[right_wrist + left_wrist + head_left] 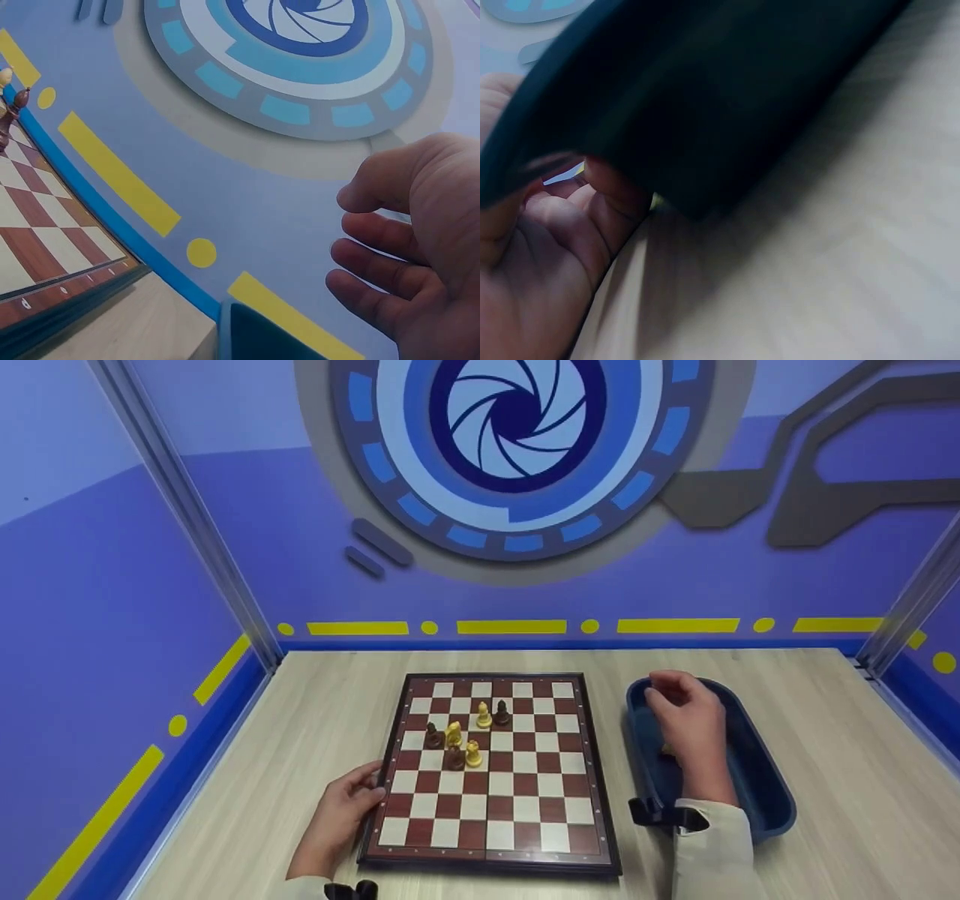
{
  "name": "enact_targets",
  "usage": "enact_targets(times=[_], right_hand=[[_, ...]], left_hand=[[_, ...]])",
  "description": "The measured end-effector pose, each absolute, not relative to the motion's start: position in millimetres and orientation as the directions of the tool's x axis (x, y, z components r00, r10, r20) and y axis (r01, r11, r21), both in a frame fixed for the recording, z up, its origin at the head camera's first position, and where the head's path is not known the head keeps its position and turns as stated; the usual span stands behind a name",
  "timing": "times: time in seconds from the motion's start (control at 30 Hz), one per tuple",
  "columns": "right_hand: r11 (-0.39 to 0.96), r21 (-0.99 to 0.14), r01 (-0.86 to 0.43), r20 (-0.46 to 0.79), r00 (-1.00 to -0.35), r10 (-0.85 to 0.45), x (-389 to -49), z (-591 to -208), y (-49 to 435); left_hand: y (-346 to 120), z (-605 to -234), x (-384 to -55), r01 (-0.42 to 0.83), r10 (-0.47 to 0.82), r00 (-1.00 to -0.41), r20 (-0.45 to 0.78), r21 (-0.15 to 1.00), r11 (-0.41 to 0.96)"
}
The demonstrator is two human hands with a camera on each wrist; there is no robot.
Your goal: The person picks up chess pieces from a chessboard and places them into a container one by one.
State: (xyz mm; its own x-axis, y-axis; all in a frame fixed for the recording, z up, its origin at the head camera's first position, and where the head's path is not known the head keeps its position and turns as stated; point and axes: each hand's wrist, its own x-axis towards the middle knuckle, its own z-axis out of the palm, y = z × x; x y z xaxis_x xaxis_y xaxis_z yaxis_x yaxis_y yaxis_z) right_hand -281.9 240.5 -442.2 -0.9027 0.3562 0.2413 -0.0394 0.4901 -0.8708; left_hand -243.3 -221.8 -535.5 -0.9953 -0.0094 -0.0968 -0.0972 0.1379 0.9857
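Observation:
A brown-and-white chessboard point(525, 810) lies on the table. My left hand point(341, 814) grips its left edge, the thumb at the rim. In the left wrist view, the dark side of the board point(705, 105) hides part of the left hand point(547, 255). Grouped toward the far left of the board are a yellow bishop point(484, 715), a dark bishop point(502, 713), a yellow knight point(454, 733) and several other pieces. My right hand point(691, 727) hovers over a dark blue tray point(772, 802), nothing between its loosely curled fingers point(375, 292).
Inside the tray, a bit of yellow point(667, 748) shows beside the right wrist, mostly covered. Behind the table point(322, 705) stands a blue printed wall point(525, 592), with another wall point(112, 660) along the left side.

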Motion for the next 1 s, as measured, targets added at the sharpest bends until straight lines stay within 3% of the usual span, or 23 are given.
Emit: enact_targets(times=[0.27,0.53,1.0], right_hand=[[0.509,-0.860,-0.043,0.242,-0.912,0.331,-284.7,-440.6,226.9],[0.535,-0.834,-0.133,0.319,-0.908,0.272,-290.3,-441.8,213.8],[0.501,-0.850,-0.162,0.294,-0.936,0.195,-290.5,-445.8,190.9]], left_hand=[[-223.2,-535.6,-243.6,-0.076,-0.006,-0.997,-0.076,0.984,0.163],[-222.9,-536.7,-245.7,-0.066,-0.008,-0.998,-0.066,0.985,0.161],[-223.4,-536.9,-244.3,-0.084,-0.015,-0.996,-0.083,0.984,0.156]])
